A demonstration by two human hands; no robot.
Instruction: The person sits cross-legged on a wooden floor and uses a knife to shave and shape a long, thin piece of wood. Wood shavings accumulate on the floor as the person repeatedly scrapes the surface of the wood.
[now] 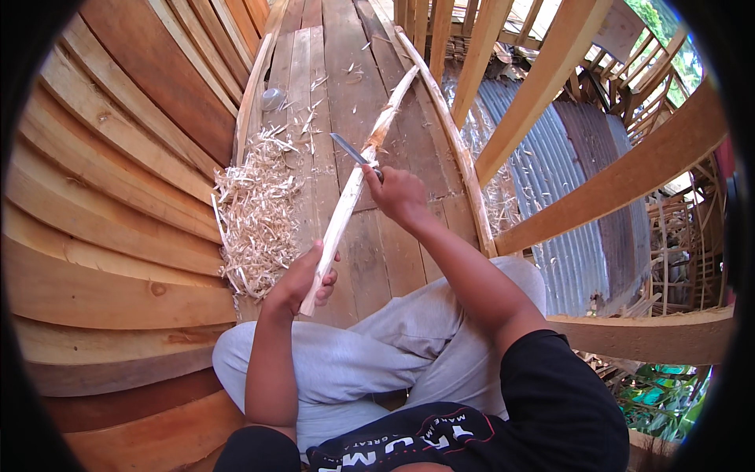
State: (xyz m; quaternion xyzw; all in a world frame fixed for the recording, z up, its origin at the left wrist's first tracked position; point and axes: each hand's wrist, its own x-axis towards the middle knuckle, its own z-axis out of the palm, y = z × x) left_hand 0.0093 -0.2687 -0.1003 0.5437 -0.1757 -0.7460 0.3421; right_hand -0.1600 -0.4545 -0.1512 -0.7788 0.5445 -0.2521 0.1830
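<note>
Shavings (258,216) between plank wall (118,287) and stick (340,212)

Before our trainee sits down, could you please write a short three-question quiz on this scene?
1. Which hand holds the knife?
2. True or false: the left hand grips the stick near the end closest to the person.
3. Where do most of the shavings lie? A, on the trousers; B, on the floor left of the stick; C, on the metal sheet.

Key: 1, the right hand; 2, true; 3, B.
</note>
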